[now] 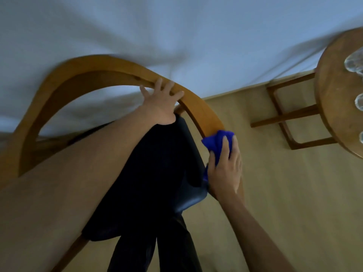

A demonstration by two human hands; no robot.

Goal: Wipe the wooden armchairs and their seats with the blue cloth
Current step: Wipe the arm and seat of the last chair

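Observation:
A wooden armchair with a curved back rail (94, 65) and a dark padded seat (167, 173) stands right below me. My left hand (161, 103) rests on top of the rail, fingers spread over its edge and thumb under it. My right hand (225, 169) grips the bunched blue cloth (218, 140) and presses it against the right end of the rail, where the armrest runs down. My left forearm hides much of the seat's left side.
A round wooden table (334, 99) with clear glassware (355, 61) stands at the right, its legs (284, 118) on the light wood floor (284, 193). A white wall (176, 26) is directly behind the chair. My dark trouser legs (157, 252) are below the seat.

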